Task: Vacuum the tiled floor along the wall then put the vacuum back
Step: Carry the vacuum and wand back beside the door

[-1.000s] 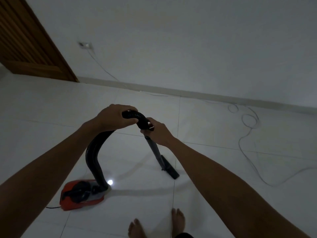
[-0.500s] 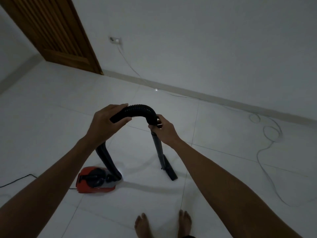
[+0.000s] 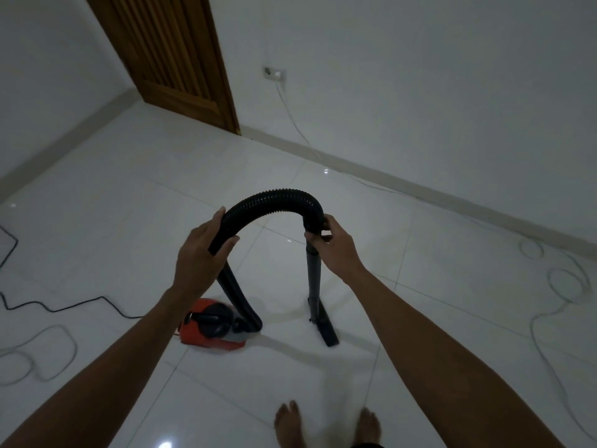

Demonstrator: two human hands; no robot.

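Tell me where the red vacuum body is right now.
In the head view the vacuum body sits on the tiled floor at lower centre-left, below the left hand, with the hose plugged into it and the nozzle to its right.

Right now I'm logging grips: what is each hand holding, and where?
Left hand holds the ribbed hose on its rising bend; right hand grips the wand at its top.
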